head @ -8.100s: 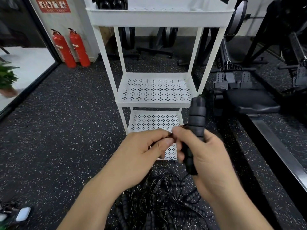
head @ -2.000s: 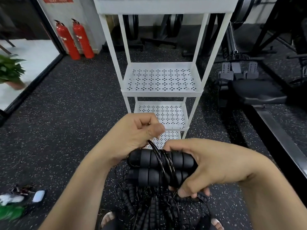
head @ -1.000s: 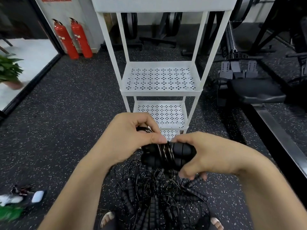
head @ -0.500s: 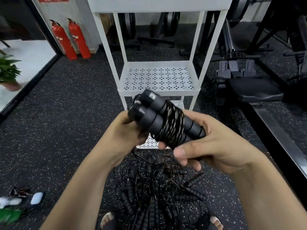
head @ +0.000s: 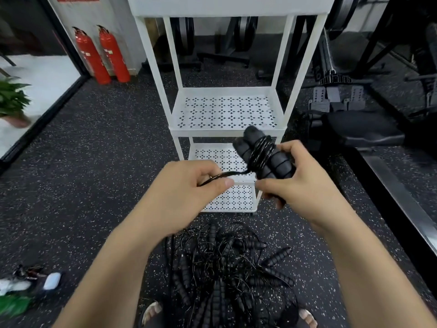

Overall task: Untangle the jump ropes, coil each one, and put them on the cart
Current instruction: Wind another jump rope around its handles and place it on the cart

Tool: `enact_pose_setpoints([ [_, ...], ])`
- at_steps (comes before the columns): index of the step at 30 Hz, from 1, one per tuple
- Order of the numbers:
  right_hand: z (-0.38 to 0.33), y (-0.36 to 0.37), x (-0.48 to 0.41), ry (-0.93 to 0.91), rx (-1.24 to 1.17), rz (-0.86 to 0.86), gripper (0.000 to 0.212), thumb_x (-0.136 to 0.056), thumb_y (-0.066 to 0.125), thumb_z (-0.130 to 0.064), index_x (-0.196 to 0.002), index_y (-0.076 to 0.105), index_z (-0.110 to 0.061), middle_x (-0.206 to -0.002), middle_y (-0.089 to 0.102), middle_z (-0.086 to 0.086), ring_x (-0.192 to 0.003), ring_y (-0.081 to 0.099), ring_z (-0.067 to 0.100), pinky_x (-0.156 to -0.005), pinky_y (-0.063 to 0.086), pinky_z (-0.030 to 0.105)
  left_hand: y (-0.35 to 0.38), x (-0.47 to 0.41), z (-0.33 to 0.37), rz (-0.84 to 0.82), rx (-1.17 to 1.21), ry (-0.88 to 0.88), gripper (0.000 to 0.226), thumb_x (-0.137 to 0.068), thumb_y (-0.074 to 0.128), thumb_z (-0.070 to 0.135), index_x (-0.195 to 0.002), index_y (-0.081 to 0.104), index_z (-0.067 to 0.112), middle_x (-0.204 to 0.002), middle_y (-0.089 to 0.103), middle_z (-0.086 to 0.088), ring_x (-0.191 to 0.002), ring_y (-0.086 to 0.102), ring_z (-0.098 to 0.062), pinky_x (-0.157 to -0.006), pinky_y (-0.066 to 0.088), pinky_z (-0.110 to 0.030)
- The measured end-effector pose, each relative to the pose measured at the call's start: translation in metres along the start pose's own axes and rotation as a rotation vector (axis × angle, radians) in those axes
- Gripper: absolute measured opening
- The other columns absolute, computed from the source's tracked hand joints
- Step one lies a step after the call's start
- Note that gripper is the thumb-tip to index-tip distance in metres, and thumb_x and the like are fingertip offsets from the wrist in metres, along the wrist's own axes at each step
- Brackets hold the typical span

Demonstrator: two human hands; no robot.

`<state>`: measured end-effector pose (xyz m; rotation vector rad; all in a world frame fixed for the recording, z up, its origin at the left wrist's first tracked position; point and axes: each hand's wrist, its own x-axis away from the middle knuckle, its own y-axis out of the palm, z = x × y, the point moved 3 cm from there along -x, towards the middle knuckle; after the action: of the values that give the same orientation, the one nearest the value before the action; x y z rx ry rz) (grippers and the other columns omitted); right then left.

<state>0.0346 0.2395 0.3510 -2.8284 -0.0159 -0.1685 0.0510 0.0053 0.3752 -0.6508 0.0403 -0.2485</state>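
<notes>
Speckled black rubber floor (head: 89, 176), gym room. White three-tier cart (head: 212, 133) stands far centre, with perforated shelves. Black padded seat (head: 361, 129) of a machine sits right of it. Two red fire extinguishers (head: 91, 60) stand far left by the wall, and a potted plant (head: 11, 98) is at the left edge.

Tangled pile of jump ropes (head: 224, 263) lies on the floor near centre, between the two forearms. Toes (head: 151, 312) show at the near edge.

Both arms reach forward, hands raised in front of the cart's lower shelves. Right hand (head: 305, 183) grips the near-right ends of two black foam handles (head: 250, 138) of one rope. Its thumb lies across the near side pointing left, fingers curled round the far side. Handles lie side by side, touching. Their long axis is diagonal, free ends sticking out past the hand, pointing up and far-left toward the middle shelf. Cord (head: 262, 150) is wound in tight turns round the middle of both handles, just beyond the fingers.

Cord tail (head: 236, 173) leaves the wrap and runs left, roughly level, to the left hand (head: 186, 197). That hand is back-up and pinches the tail between thumb and curled index finger. Hands are near each other, thumbs apart. Wrapped rope is held in the air, not on the cart.
</notes>
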Motion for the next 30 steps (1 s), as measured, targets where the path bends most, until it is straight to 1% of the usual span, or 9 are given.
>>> enact_pose_setpoints([
  [5, -0.001, 0.008, 0.006, 0.081, 0.17, -0.361, 0.054, -0.08, 0.086, -0.002, -0.113, 0.057, -0.034, -0.08, 0.079, 0.015, -0.066, 0.067, 0.038, -0.059, 0.054, 0.045, -0.012, 0.002, -0.003, 0.086, 0.077, 0.051, 0.022, -0.088, 0.081, 0.047, -0.08, 0.078, 0.027, -0.056, 0.051, -0.004, -0.049, 0.036, -0.006, -0.05, 0.03, -0.017],
  [12, -0.023, 0.006, 0.033, 0.149, -0.021, -0.843, 0.056, -0.086, 0.086, 0.002, -0.127, 0.059, -0.025, -0.104, 0.077, 0.026, -0.076, 0.073, 0.025, -0.053, 0.053, 0.026, -0.023, 0.001, -0.016, 0.054, 0.351, 0.093, 0.03, -0.068, 0.093, 0.042, -0.083, 0.081, 0.02, -0.074, 0.066, -0.015, -0.07, 0.051, -0.024, -0.068, 0.044, -0.036],
  [15, -0.029, 0.002, 0.038, 0.078, -0.141, -0.929, 0.052, -0.087, 0.083, 0.005, -0.128, 0.058, -0.015, -0.111, 0.076, 0.026, -0.07, 0.07, 0.022, -0.049, 0.051, 0.023, -0.024, -0.001, -0.023, -0.024, 0.517, 0.115, 0.038, -0.075, 0.089, 0.049, -0.088, 0.079, 0.015, -0.072, 0.066, 0.003, -0.064, 0.054, -0.009, -0.06, 0.044, -0.017],
  [17, -0.031, 0.002, 0.039, 0.044, -0.227, -0.962, 0.053, -0.086, 0.082, 0.007, -0.13, 0.056, -0.009, -0.112, 0.076, 0.027, -0.067, 0.069, 0.02, -0.047, 0.05, 0.021, -0.017, -0.001, -0.021, -0.066, 0.568, 0.102, 0.031, -0.087, 0.074, 0.043, -0.087, 0.076, 0.012, -0.076, 0.069, 0.003, -0.065, 0.06, -0.006, -0.061, 0.047, -0.016],
  [20, -0.033, 0.0, 0.036, -0.024, -0.38, -0.922, 0.052, -0.083, 0.08, 0.005, -0.128, 0.054, -0.003, -0.11, 0.073, 0.03, -0.063, 0.068, 0.019, -0.043, 0.05, 0.02, -0.003, -0.004, -0.021, -0.058, 0.575, 0.041, 0.023, -0.1, 0.057, 0.02, -0.088, 0.07, 0.005, -0.082, 0.07, -0.009, -0.076, 0.066, -0.021, -0.071, 0.057, -0.031],
  [22, -0.033, -0.001, 0.032, -0.066, -0.492, -0.83, 0.053, -0.081, 0.078, 0.003, -0.128, 0.055, -0.002, -0.109, 0.072, 0.032, -0.06, 0.066, 0.019, -0.041, 0.049, 0.019, 0.005, -0.004, -0.021, -0.047, 0.516, 0.004, 0.034, -0.112, 0.047, 0.017, -0.088, 0.065, 0.002, -0.07, 0.058, -0.013, -0.064, 0.052, -0.03, -0.065, 0.047, -0.042],
  [24, -0.032, -0.002, 0.028, -0.111, -0.566, -0.709, 0.056, -0.08, 0.079, 0.002, -0.132, 0.057, -0.004, -0.111, 0.07, 0.033, -0.059, 0.064, 0.019, -0.041, 0.047, 0.02, 0.011, -0.005, -0.017, -0.049, 0.468, -0.032, 0.04, -0.115, 0.044, 0.029, -0.083, 0.065, 0.018, -0.063, 0.045, -0.005, -0.058, 0.038, -0.022, -0.06, 0.033, -0.04],
  [27, -0.032, -0.003, 0.02, -0.137, -0.623, -0.48, 0.056, -0.08, 0.084, -0.001, -0.13, 0.061, -0.009, -0.114, 0.07, 0.031, -0.062, 0.061, 0.019, -0.043, 0.044, 0.021, 0.017, -0.004, -0.005, -0.097, 0.289, -0.009, 0.03, -0.106, 0.046, 0.053, -0.092, 0.07, 0.044, -0.064, 0.042, 0.003, -0.059, 0.04, -0.017, -0.058, 0.04, -0.04],
  [30, -0.023, -0.007, 0.009, -0.099, -0.508, -0.212, 0.055, -0.077, 0.089, -0.004, -0.125, 0.062, -0.008, -0.116, 0.073, 0.029, -0.067, 0.064, 0.023, -0.047, 0.046, 0.027, 0.022, -0.003, -0.003, -0.148, 0.069, 0.031, 0.028, -0.108, 0.046, 0.055, -0.096, 0.07, 0.046, -0.062, 0.044, 0.009, -0.055, 0.042, -0.008, -0.055, 0.039, -0.029],
])
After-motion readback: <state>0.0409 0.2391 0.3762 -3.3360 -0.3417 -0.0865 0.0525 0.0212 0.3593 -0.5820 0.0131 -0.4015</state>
